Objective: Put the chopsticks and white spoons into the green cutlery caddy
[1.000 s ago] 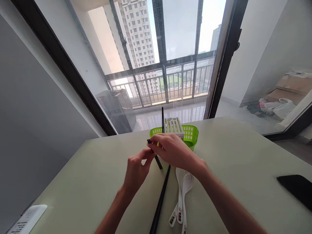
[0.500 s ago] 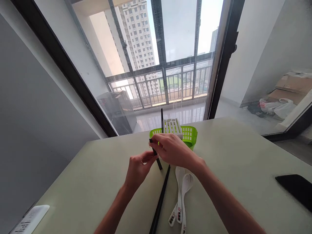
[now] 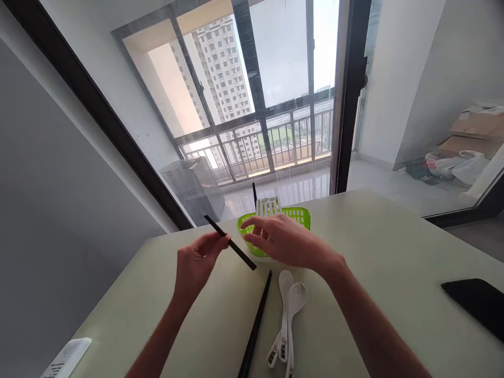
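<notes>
My left hand pinches black chopsticks between thumb and fingertips; they slant down to the right above the table, held close together. Nothing is in my right hand, whose fingers are apart and curved in front of a green basket. Inside the basket sits a white slotted holder, partly hidden by that hand. A dark stick end rises beside the holder. On the table below my hands lie more black chopsticks, and to their right several white spoons overlap one another.
The pale green table carries a black flat object at its right and a white printed object at the lower left. Beyond the far edge is a dark-framed glass door, with boxes and bags behind it.
My right hand has let go of the chopsticks, and its fingers have spread. My left hand has moved left with them, tipping them to a flatter slant. The view has shifted slightly.
</notes>
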A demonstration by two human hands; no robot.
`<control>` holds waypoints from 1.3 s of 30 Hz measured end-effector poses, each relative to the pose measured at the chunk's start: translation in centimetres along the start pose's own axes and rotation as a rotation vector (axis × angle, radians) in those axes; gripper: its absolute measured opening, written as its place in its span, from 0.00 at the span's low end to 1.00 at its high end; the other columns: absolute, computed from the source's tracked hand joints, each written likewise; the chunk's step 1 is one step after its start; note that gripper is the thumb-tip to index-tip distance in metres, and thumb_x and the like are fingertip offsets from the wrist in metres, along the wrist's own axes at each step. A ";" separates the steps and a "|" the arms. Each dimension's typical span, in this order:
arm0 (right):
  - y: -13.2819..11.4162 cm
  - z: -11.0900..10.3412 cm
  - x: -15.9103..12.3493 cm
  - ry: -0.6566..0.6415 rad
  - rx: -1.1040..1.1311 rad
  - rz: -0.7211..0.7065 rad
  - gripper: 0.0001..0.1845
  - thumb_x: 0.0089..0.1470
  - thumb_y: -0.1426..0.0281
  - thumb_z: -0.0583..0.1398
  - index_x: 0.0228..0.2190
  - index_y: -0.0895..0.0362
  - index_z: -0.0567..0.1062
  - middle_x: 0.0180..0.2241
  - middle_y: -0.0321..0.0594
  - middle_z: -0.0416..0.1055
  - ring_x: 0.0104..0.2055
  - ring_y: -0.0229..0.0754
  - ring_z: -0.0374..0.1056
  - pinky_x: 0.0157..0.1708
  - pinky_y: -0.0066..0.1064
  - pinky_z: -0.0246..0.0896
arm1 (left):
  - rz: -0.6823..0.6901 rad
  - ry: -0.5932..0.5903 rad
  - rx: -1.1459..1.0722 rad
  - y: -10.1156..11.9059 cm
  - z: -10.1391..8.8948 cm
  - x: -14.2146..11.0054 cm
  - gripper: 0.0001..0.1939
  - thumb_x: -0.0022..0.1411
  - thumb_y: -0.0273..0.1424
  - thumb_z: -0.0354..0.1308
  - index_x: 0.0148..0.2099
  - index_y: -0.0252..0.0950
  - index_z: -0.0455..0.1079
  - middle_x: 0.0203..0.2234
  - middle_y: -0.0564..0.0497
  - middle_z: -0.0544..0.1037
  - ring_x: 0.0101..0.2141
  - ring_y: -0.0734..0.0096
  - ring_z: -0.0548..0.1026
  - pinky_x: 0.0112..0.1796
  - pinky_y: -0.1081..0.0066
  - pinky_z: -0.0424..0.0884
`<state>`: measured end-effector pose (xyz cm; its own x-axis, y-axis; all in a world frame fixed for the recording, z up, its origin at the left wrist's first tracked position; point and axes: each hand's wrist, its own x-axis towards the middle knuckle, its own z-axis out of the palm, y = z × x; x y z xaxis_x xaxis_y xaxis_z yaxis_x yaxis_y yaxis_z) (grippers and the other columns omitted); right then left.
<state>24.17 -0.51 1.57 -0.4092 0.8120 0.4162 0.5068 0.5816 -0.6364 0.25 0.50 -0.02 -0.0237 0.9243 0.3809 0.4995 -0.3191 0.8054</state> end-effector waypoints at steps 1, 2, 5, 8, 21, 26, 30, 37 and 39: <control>0.2 -1.1 -0.5 0.005 0.019 0.035 0.17 0.70 0.59 0.56 0.53 0.52 0.78 0.34 0.36 0.82 0.35 0.41 0.76 0.35 0.30 0.60 | -0.011 0.076 -0.037 0.4 -0.6 0.7 0.17 0.53 0.42 0.74 0.41 0.38 0.83 0.35 0.50 0.88 0.37 0.56 0.87 0.46 0.62 0.83; 0.4 -2.1 -1.1 0.020 0.030 0.073 0.18 0.70 0.58 0.56 0.53 0.52 0.78 0.35 0.36 0.82 0.35 0.41 0.77 0.34 0.30 0.62 | -0.010 0.150 -0.080 0.9 -1.1 1.5 0.18 0.52 0.43 0.75 0.41 0.37 0.83 0.36 0.49 0.88 0.37 0.56 0.87 0.47 0.60 0.83; 1.1 -5.0 -2.7 0.098 0.012 0.180 0.18 0.69 0.59 0.56 0.52 0.53 0.78 0.36 0.38 0.83 0.36 0.42 0.78 0.33 0.30 0.63 | 0.038 0.299 -0.177 1.6 -1.8 4.0 0.20 0.51 0.43 0.76 0.42 0.35 0.82 0.38 0.47 0.88 0.37 0.57 0.87 0.50 0.58 0.82; 1.5 -6.7 -3.9 0.133 0.007 0.232 0.18 0.69 0.60 0.56 0.51 0.53 0.79 0.35 0.39 0.83 0.37 0.42 0.78 0.33 0.30 0.65 | 0.096 0.319 -0.202 1.3 -1.0 6.5 0.22 0.52 0.43 0.75 0.43 0.33 0.81 0.38 0.45 0.88 0.38 0.58 0.87 0.50 0.58 0.82; 1.9 -6.5 -3.9 -0.031 0.049 0.248 0.18 0.68 0.58 0.57 0.52 0.54 0.78 0.41 0.41 0.82 0.43 0.45 0.77 0.37 0.32 0.67 | 0.072 -0.188 0.009 -4.9 8.3 13.4 0.25 0.48 0.52 0.73 0.38 0.37 0.81 0.33 0.46 0.88 0.35 0.54 0.87 0.42 0.60 0.83; 2.5 -6.4 -3.8 -0.038 0.031 0.288 0.19 0.69 0.58 0.56 0.53 0.54 0.77 0.42 0.42 0.82 0.45 0.48 0.77 0.38 0.34 0.68 | 0.094 -0.194 0.064 -6.3 9.4 14.0 0.29 0.50 0.58 0.69 0.41 0.37 0.82 0.37 0.44 0.88 0.39 0.53 0.86 0.44 0.60 0.80; 2.3 -6.1 -3.7 -0.042 0.024 0.306 0.19 0.68 0.59 0.56 0.52 0.55 0.78 0.41 0.43 0.82 0.43 0.48 0.78 0.38 0.34 0.68 | 0.144 -0.130 0.157 -6.1 8.6 13.3 0.25 0.53 0.56 0.68 0.41 0.41 0.83 0.40 0.45 0.87 0.43 0.54 0.82 0.48 0.60 0.76; 2.1 -5.3 -3.0 -0.056 -0.010 0.306 0.20 0.69 0.59 0.55 0.52 0.57 0.78 0.43 0.45 0.82 0.41 0.46 0.78 0.39 0.34 0.70 | 0.003 0.014 0.310 -7.8 0.6 3.8 0.23 0.64 0.54 0.58 0.43 0.38 0.77 0.28 0.50 0.79 0.28 0.65 0.76 0.31 0.69 0.70; 2.1 -5.0 -2.8 -0.069 -0.023 0.300 0.19 0.69 0.59 0.55 0.52 0.56 0.78 0.43 0.45 0.82 0.42 0.47 0.78 0.40 0.35 0.70 | -0.085 -0.212 0.360 -8.7 -0.6 -0.1 0.23 0.67 0.53 0.55 0.40 0.39 0.76 0.27 0.51 0.79 0.27 0.65 0.76 0.29 0.70 0.69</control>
<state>30.16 -1.28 2.32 -0.2890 0.9427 0.1667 0.6291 0.3183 -0.7092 -4.64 3.06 -6.80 0.0817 0.9788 0.1876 0.7745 -0.1808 0.6061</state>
